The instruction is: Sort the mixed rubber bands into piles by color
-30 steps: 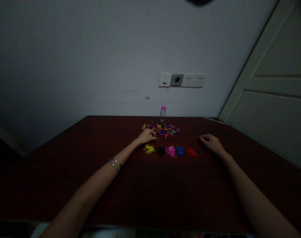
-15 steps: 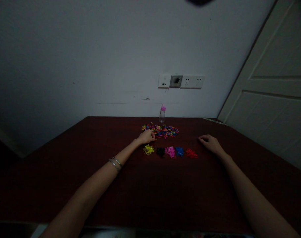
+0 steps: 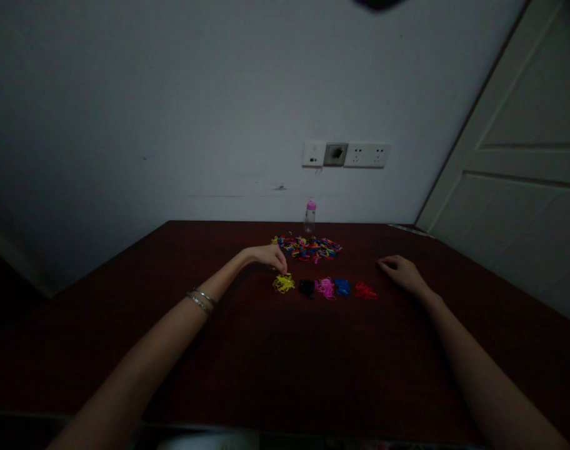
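Note:
My left hand (image 3: 270, 255) is closed in a pinch just above the yellow rubber band pile (image 3: 284, 284), with a small yellow rubber band (image 3: 287, 274) at its fingertips. To the right of that pile lie black bands (image 3: 306, 288), pink bands (image 3: 325, 288), blue bands (image 3: 342, 287) and red bands (image 3: 365, 290), in a row of small heaps. Behind them spreads a mixed heap of coloured bands (image 3: 313, 248). My right hand (image 3: 402, 273) rests on the table right of the red heap, fingers loosely stretched, holding nothing visible.
A clear bottle with a pink top (image 3: 310, 217) stands behind the mixed heap, near the wall. The dark red table (image 3: 285, 362) reaches the wall, where sockets (image 3: 367, 155) are mounted. A white panelled door (image 3: 514, 169) is at the right.
My left hand has moved from the front edge of the mixed heap toward me, down to the yellow pile. The right hand stays in place; the view has shifted slightly.

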`<state>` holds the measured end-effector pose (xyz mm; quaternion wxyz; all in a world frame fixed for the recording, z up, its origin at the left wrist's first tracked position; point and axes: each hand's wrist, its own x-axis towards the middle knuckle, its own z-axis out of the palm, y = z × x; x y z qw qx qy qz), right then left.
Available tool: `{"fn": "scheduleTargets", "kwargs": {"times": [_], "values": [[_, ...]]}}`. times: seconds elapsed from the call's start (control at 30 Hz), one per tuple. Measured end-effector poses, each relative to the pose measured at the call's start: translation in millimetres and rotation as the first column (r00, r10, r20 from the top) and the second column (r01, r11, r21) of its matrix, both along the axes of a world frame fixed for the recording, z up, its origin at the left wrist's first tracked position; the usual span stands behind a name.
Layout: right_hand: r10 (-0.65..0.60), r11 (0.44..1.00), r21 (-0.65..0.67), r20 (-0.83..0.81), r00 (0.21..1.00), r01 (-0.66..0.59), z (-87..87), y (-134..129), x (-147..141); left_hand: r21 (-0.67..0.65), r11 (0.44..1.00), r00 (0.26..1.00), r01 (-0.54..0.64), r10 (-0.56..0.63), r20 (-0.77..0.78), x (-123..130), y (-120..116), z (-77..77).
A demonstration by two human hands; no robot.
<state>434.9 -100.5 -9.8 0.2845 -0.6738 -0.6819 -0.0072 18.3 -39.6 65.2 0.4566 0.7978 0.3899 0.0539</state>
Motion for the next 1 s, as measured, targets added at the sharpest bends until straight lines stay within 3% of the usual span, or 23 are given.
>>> {"fn": "scheduleTargets", "kwargs": {"times": [0.17, 0.33, 0.4, 0.5, 0.6, 0.67, 0.87, 1.0], "values": [[0.006, 1.0, -0.001, 0.01, 1.0, -0.006, -1.5, 1, 1, -0.097, 0.995, 1.0, -0.015, 0.017, 0.016, -5, -4, 4.0], [0.011, 1.0, 0.004, 0.027, 1.0, -0.012, -2.6, 1, 1, -0.003, 0.965, 0.945, -0.264, 0.259, 0.199, -7, 13, -8.3], [0.008, 1.0, -0.003, 0.033, 0.999, -0.008, -2.8, 0, 0, 0.055, 0.896, 0.856, -0.441, 0.402, 0.327, -7, 23, -19.0], [-0.001, 1.0, 0.001, 0.04, 0.999, 0.001, -3.0, 0, 0, 0.064, 0.739, 0.662, -0.671, 0.558, 0.501, -8, 38, -34.6], [-0.002, 1.0, -0.003, 0.052, 0.999, 0.002, -3.6, 0, 0, 0.002, 0.624, 0.507, -0.781, 0.633, 0.584, -12, 46, -46.1], [-0.001, 1.0, -0.012, 0.058, 0.998, 0.002, -4.4, 1, 1, -0.017, 0.586, 0.457, -0.81, 0.649, 0.608, -15, 49, -51.6], [-0.011, 1.0, -0.016, 0.08, 0.997, 0.012, -8.9, 4, 1, 0.047, 0.609, 0.49, -0.792, 0.588, 0.644, -18, 49, -60.0], [-0.016, 1.0, -0.018, 0.081, 0.997, 0.017, -9.2, 4, -6, 0.081, 0.593, 0.494, -0.801, 0.579, 0.648, -18, 51, -62.1]]}}
